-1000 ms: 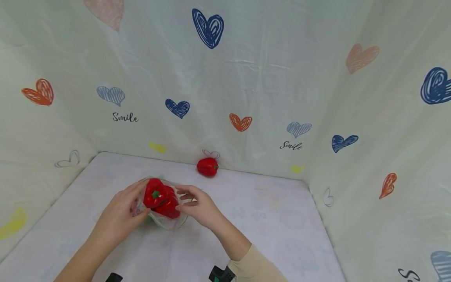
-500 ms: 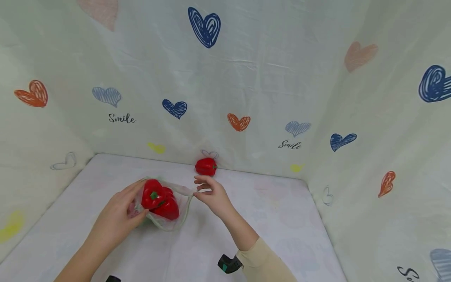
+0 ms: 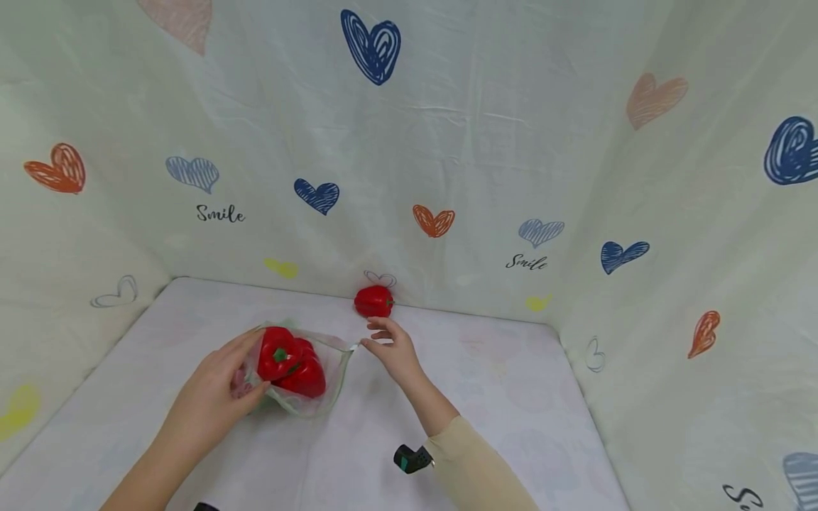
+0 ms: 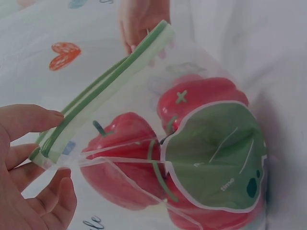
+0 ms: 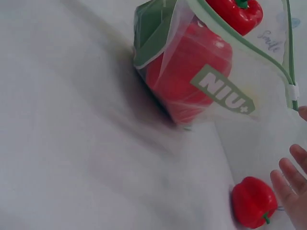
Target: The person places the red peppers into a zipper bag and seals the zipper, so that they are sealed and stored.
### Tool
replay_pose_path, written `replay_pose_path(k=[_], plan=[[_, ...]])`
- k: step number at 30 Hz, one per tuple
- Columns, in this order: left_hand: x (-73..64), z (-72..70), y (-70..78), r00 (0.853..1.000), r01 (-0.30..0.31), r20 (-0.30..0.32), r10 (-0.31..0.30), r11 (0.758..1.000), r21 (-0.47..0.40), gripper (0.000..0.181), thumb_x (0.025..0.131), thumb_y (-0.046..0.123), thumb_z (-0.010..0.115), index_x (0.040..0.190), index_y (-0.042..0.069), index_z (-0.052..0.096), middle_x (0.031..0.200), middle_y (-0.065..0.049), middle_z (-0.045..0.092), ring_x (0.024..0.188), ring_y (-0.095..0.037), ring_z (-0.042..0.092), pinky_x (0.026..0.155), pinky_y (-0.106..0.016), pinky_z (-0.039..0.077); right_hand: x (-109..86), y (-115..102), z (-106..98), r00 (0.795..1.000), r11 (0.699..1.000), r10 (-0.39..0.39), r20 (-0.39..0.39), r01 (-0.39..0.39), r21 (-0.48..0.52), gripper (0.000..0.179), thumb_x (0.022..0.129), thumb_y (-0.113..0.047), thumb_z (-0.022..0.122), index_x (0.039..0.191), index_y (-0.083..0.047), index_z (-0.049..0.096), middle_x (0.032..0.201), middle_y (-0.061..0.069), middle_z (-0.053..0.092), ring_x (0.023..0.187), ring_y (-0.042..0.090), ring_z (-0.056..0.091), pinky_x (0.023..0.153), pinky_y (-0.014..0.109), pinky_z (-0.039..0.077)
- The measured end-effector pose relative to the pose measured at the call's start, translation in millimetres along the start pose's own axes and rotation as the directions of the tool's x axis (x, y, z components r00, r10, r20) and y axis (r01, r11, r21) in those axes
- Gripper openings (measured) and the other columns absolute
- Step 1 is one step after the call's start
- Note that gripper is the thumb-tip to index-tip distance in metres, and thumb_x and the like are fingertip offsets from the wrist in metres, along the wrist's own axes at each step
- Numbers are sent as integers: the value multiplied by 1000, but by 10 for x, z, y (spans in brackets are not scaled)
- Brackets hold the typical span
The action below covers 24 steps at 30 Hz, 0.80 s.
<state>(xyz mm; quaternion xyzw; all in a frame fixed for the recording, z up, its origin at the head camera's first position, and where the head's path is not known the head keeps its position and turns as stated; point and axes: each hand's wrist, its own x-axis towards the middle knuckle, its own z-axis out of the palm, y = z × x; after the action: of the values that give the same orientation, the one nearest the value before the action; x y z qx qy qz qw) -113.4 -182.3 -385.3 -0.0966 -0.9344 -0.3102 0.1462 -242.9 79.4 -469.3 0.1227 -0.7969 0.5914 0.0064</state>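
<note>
A clear zip bag (image 5: 247,86) with green zip strips and a white slider holds red bell peppers (image 3: 307,376). Its mouth gapes open, and a green leaf print (image 4: 213,153) covers part of its side. My left hand (image 3: 211,383) grips the bag's left edge, thumb over the zip strip and fingers behind it in the left wrist view. At the opposite corner, beside the slider (image 5: 293,91), my right hand (image 3: 395,355) pinches the bag's tip; its other fingers are spread loosely. The right thumb is mostly outside the right wrist view.
Another red bell pepper (image 3: 373,301) lies at the back edge of the white table (image 3: 511,411), against the heart-printed curtain (image 3: 473,163). It sits just behind my right hand. A black wrist camera (image 3: 412,459) is beside the right sleeve.
My right hand has moved right from beside the peppers, drawing the bag's right corner outward and widening its mouth. The left hand has stayed nearly in place.
</note>
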Motion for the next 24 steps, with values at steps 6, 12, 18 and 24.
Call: replay_pose_path(k=[6,12,18,24], plan=[[-9,14,15,999,42,28,-43,999,10,82,72,8,85,143,3,44,100,-6,52,79,-18,44,52,-21,42,95,81,16,1000,999,-10,-13,11,50,38,89,-7,70,125,1,61,115,15,65,105,37,59,83,35,54],[-12,28,-24,1000,-1,-15,1,1000,1,82,71,6,85,142,3,46,104,-6,52,77,-17,44,51,-21,41,174,143,35,1000,1000,8,-13,-8,11,38,89,-9,70,124,0,62,113,12,65,98,26,61,77,27,54],[-20,29,-64,998,-51,-42,51,999,9,81,69,5,85,141,2,47,124,-13,55,86,-22,48,62,-30,49,315,292,43,998,998,63,-16,-63,-29,40,89,-11,70,127,-1,60,118,17,63,97,25,61,76,28,54],[-24,45,-72,993,-95,-73,97,995,18,80,68,2,85,139,0,49,132,-16,54,80,-16,44,60,-27,43,467,477,5,984,989,142,-104,-145,-19,42,89,-11,70,128,-1,59,119,19,60,99,27,59,79,32,55]])
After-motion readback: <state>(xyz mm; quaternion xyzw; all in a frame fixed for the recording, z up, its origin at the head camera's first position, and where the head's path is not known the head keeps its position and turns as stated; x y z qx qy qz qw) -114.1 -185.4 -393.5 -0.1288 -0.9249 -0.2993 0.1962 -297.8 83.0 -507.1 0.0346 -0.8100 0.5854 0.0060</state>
